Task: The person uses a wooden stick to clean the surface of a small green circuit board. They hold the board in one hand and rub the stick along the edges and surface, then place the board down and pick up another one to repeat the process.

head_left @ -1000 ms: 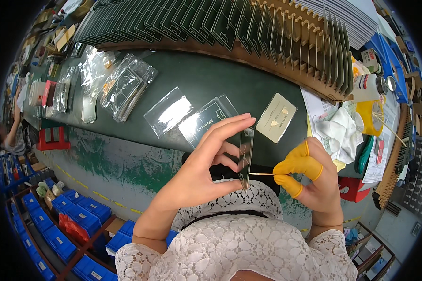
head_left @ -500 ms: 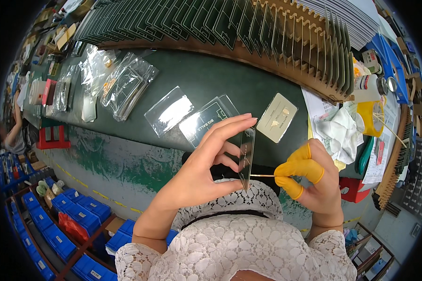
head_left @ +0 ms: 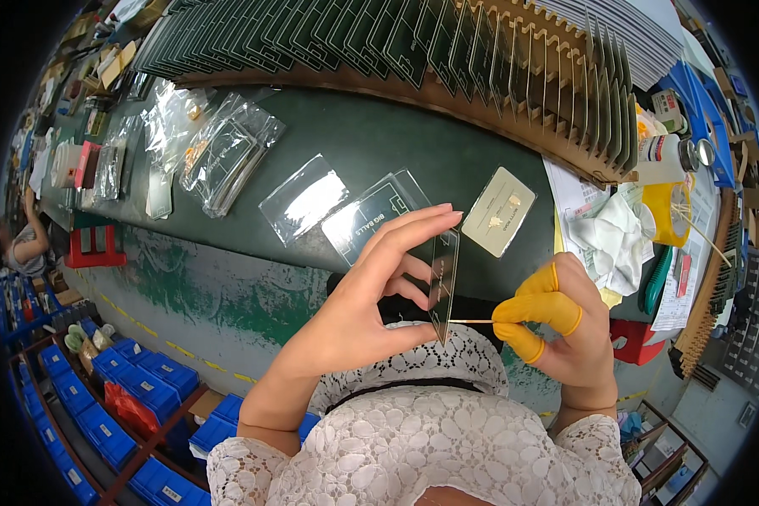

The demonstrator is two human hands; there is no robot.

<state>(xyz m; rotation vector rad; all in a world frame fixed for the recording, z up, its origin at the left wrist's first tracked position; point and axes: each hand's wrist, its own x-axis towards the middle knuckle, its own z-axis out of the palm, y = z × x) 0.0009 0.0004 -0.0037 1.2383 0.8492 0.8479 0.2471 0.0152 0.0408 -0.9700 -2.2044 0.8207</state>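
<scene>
My left hand grips a thin dark card by its opposite edges, fingertips at the top and thumb at the bottom. The card stands almost edge-on to me, above my lap. In my right hand, which wears yellow finger cots, a thin swab stick is pinched. Its far end meets the card's lower right face; the tip is too small to make out. Beyond the hands lie a pale gold card with a dark border, a dark printed card and a clear sleeve.
A slotted wooden rack of dark cards runs along the table's back. Bagged cards lie left. At right are a white cloth, a yellow holder with sticks and a white bottle. Blue bins stand lower left.
The swab stick has shifted slightly down along the card's face, with a small movement of my right hand. My left hand and the card stay nearly still. A person at far left has moved an arm.
</scene>
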